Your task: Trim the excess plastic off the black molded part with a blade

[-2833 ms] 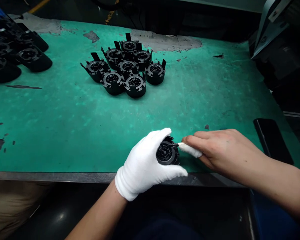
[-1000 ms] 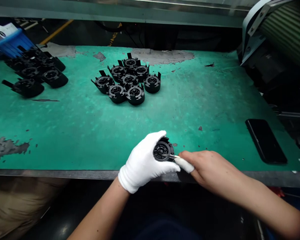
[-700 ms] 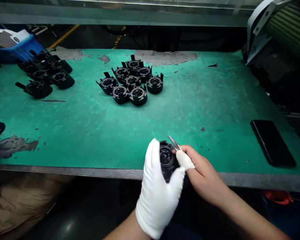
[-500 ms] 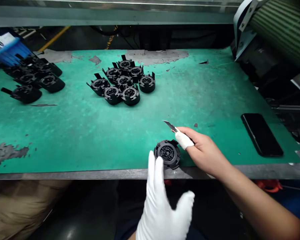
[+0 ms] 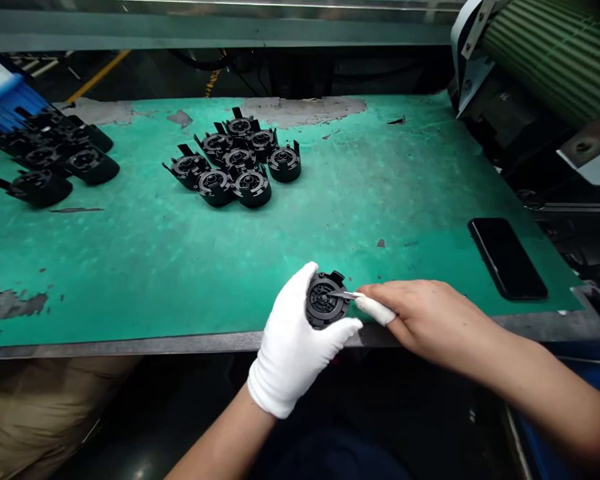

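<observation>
My left hand [image 5: 293,340], in a white glove, grips a round black plastic part [image 5: 322,303] at the table's front edge, fingers along its left side and thumb at its lower right. The part's ribbed, ringed face is turned up toward me. In my right hand [image 5: 420,313] is a slim craft knife [image 5: 347,295], pinched between forefinger and a thumb wearing a white finger cot. The blade points left and lies over the part's face; whether it touches the plastic I cannot tell.
A cluster of similar black parts [image 5: 240,160] stands mid-table, and more parts [image 5: 43,187] are at the left by a blue bin [image 5: 10,100]. A black phone [image 5: 507,259] lies on the right. A green ribbed roller [image 5: 555,53] overhangs the right back corner. Someone's tan-clothed leg [image 5: 55,413] shows lower left.
My left hand has moved up and closed around the round part. My right hand has lowered the knife, bringing its blade over the part's face. The view has shifted slightly.
</observation>
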The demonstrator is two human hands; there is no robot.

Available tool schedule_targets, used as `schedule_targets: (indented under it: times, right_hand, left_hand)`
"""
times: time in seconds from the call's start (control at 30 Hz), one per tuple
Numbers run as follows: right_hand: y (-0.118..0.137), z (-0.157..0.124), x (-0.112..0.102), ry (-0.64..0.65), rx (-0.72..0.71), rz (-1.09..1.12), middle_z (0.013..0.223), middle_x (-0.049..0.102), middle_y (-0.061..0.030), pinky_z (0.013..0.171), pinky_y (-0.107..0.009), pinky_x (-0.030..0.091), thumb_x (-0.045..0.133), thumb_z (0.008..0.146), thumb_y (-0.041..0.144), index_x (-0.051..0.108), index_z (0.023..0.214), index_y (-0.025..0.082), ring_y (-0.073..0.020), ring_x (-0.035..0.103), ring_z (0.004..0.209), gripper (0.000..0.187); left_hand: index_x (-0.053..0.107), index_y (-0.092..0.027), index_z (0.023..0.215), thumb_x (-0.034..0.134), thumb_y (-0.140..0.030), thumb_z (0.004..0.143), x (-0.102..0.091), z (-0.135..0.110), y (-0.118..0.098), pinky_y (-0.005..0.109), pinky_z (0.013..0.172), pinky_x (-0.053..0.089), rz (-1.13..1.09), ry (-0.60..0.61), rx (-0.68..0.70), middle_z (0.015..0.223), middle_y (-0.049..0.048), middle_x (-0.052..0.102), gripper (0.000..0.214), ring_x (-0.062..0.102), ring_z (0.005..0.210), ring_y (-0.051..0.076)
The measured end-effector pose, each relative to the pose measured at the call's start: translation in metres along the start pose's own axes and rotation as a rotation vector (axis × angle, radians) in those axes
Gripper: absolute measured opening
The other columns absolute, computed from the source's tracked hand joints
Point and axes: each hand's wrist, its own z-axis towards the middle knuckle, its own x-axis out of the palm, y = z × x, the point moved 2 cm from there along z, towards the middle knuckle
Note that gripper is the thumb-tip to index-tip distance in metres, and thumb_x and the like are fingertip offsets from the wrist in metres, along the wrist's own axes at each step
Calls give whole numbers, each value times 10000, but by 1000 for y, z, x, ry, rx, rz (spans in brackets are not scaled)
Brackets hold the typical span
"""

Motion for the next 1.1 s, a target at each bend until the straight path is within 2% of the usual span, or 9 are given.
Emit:
schedule_targets:
  times: [0.17,0.37,0.57,0.7,0.8,0.9,0.97,1.03,1.1]
  right_hand:
    - [2,-15,6,98,16,155,1059,753,-18,802,-357,530,443,910,146,635,1206,304,-248,713,939,386]
    - [5,-20,11,-36,61,157,1195,722,-23,858,-405,537,437,916,180,616,1260,321,-268,698,1020,412]
    - [20,-18,15,35,103,159,1113,740,-74,845,-385,528,429,876,104,657,1190,246,-281,700,1008,413]
    - [22,-16,3,67,83,358,957,763,-29,781,-304,512,455,904,146,708,1065,268,-236,712,898,324]
    - [23,-15,5,10,81,610,993,754,-9,796,-286,506,451,958,222,700,1071,269,-218,696,926,278]
    - [32,-8,22,-138,140,811,1133,719,-20,838,-289,503,438,975,231,626,1207,258,-208,667,1003,300]
    - [38,1,33,-222,174,868,1188,696,-37,834,-294,504,431,985,242,574,1261,249,-205,657,1015,311]
    - [38,12,35,-294,205,845,1140,705,-44,801,-303,508,426,992,264,563,1254,239,-210,661,973,297]
    - [29,21,28,-335,185,757,1085,718,-37,797,-315,507,434,974,240,578,1253,235,-216,665,947,314]
  left_hand:
    - [406,-211,1443,783,-518,746,-1,-1,-2,457,1156,409,-1,-12,-9,1462,115,517,850,506,1352,292]
    - [422,-220,1429,806,-470,734,0,0,1,461,1147,420,21,-33,23,1442,106,535,832,522,1335,294]
    - [439,-212,1411,795,-567,725,2,-1,-1,410,1103,470,15,-52,24,1363,90,600,851,596,1252,268]
    - [460,-221,1400,795,-569,725,0,1,-1,400,1104,470,19,-63,7,1376,80,595,830,591,1258,258]
    - [464,-215,1407,802,-531,733,-1,1,0,429,1135,439,27,-72,9,1414,94,570,818,553,1305,278]
    - [388,-214,1467,731,-474,826,3,-14,-4,475,1165,399,-4,-125,1,1492,120,492,773,482,1377,299]
    - [265,-246,1533,629,-394,912,9,-35,-8,511,1189,358,-12,-152,-38,1592,120,346,735,369,1457,300]
    - [139,-277,1571,603,-333,919,16,-60,-14,559,1201,321,28,-133,-73,1658,106,176,802,234,1512,315]
    - [51,-281,1583,613,-309,898,20,-79,-18,590,1180,345,59,-81,-65,1669,113,111,886,194,1520,339]
